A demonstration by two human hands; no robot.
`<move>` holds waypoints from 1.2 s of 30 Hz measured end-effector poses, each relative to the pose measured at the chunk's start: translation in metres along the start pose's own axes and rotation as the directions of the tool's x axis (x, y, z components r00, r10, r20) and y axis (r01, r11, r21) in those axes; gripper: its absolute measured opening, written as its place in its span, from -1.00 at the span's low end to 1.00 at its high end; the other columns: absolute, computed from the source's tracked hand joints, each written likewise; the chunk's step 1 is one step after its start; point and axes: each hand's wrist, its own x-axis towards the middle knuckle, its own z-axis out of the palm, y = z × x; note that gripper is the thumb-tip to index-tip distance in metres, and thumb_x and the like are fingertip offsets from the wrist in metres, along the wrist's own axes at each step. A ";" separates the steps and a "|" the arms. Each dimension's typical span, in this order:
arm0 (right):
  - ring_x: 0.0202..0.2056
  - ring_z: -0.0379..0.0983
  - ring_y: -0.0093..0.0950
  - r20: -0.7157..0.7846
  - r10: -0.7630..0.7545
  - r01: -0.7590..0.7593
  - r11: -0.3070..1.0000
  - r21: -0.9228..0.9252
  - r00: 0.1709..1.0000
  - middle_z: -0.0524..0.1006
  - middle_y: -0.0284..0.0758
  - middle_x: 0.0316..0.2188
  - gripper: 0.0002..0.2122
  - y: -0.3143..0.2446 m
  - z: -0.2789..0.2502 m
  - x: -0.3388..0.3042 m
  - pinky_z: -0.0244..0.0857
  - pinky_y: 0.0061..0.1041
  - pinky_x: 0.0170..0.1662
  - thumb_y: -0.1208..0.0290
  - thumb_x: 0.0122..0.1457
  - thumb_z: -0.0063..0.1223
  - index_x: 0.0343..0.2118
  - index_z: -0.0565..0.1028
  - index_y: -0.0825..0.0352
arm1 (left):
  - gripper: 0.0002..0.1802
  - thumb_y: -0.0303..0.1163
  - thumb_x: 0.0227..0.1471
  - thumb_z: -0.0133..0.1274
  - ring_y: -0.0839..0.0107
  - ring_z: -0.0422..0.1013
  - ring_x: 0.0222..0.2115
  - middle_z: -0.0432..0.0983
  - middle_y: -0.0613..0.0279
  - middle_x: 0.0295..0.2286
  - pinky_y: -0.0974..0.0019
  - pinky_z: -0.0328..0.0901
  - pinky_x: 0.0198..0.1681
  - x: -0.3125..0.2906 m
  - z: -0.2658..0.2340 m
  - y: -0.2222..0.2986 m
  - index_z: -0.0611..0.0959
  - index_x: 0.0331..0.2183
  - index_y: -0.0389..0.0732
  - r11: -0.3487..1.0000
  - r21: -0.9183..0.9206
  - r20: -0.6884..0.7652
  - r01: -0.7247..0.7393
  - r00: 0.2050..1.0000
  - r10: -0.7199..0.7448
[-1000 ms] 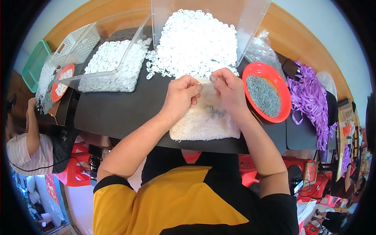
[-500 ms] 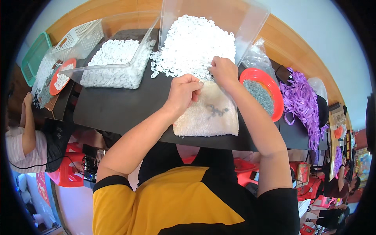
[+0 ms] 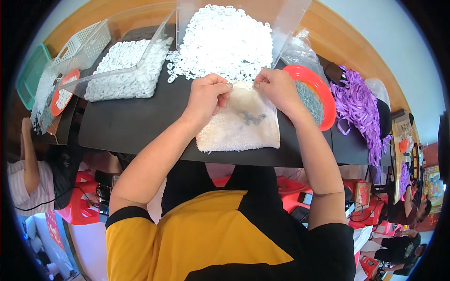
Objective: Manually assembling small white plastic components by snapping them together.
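Note:
My left hand [image 3: 208, 97] is pinched at the far left edge of a cream cloth [image 3: 236, 136], thumb against fingertips. My right hand [image 3: 280, 92] is pinched as well, at the cloth's far right edge, a short gap from the left. Whatever sits in either pinch is too small to make out. A little heap of grey metal pieces [image 3: 252, 118] lies on the cloth. Just beyond both hands, small white plastic pieces with holes [image 3: 225, 44] spill from a clear bin [image 3: 291, 21]. Right of my right hand rests a red bowl [image 3: 329, 110] holding many thin grey metal pieces [image 3: 308, 104].
Another clear bin [image 3: 143, 70] of white pieces stands to the left, near a white basket [image 3: 86, 44] and a green tray [image 3: 28, 77]. Purple ribbons [image 3: 358, 107] hang over the table's right side. At far left a person's arm [image 3: 30, 159] reaches toward an orange plate [image 3: 57, 107].
My right hand has drawn back from the white pile to the cloth's far edge, level with my left hand. The left stays pinched. The whole view has shifted slightly.

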 end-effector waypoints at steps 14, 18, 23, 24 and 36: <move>-0.36 0.52 -0.22 0.004 -0.089 0.088 0.975 -0.204 0.996 0.58 -0.23 -0.48 -0.87 -0.009 0.024 -0.001 0.35 -0.27 -0.28 0.37 0.01 0.06 -0.47 0.59 0.27 | -0.93 -0.51 0.02 0.06 0.61 0.27 -0.74 0.42 0.27 -0.64 0.54 0.00 -0.78 -0.001 -0.001 -0.001 0.54 -0.48 -0.28 0.999 0.053 0.011 -0.006 1.000 0.005; -0.37 0.52 -0.23 -0.034 -0.223 0.213 0.959 -0.189 0.974 0.57 -0.26 -0.44 -0.90 -0.008 0.021 -0.007 0.35 -0.28 -0.29 0.41 0.01 0.04 -0.48 0.58 0.26 | -0.93 -0.52 0.03 0.06 0.61 0.27 -0.74 0.43 0.26 -0.64 0.54 0.00 -0.78 -0.002 0.001 0.002 0.54 -0.48 -0.27 0.999 0.044 0.011 0.000 1.000 0.000; -0.38 0.52 -0.24 0.021 -0.324 0.325 0.945 -0.049 0.946 0.57 -0.25 -0.44 -0.91 -0.002 0.011 -0.013 0.36 -0.31 -0.29 0.45 -0.01 0.06 -0.47 0.57 0.28 | -0.95 -0.52 0.03 0.06 0.61 0.27 -0.74 0.43 0.26 -0.63 0.55 0.00 -0.77 -0.002 0.001 0.004 0.54 -0.46 -0.28 0.998 0.060 0.007 0.014 1.000 -0.014; -0.38 0.51 -0.25 0.012 -0.289 0.289 0.957 0.003 0.957 0.56 -0.25 -0.45 -0.91 0.002 0.008 -0.012 0.36 -0.31 -0.28 0.45 -0.02 0.06 -0.46 0.57 0.29 | -0.95 -0.52 0.03 0.05 0.61 0.28 -0.73 0.43 0.26 -0.63 0.55 -0.01 -0.77 -0.003 0.002 0.004 0.55 -0.46 -0.28 0.997 0.071 0.006 0.010 1.000 -0.011; -0.35 0.51 -0.26 0.024 -0.333 0.334 0.937 -0.105 0.942 0.56 -0.26 -0.40 -0.90 0.005 0.010 -0.013 0.34 -0.30 -0.27 0.45 0.00 0.06 -0.42 0.57 0.30 | -0.94 -0.49 0.05 0.04 0.61 0.30 -0.70 0.45 0.27 -0.62 0.56 0.00 -0.75 -0.003 0.003 0.004 0.55 -0.42 -0.29 0.995 0.097 0.010 0.022 1.000 -0.024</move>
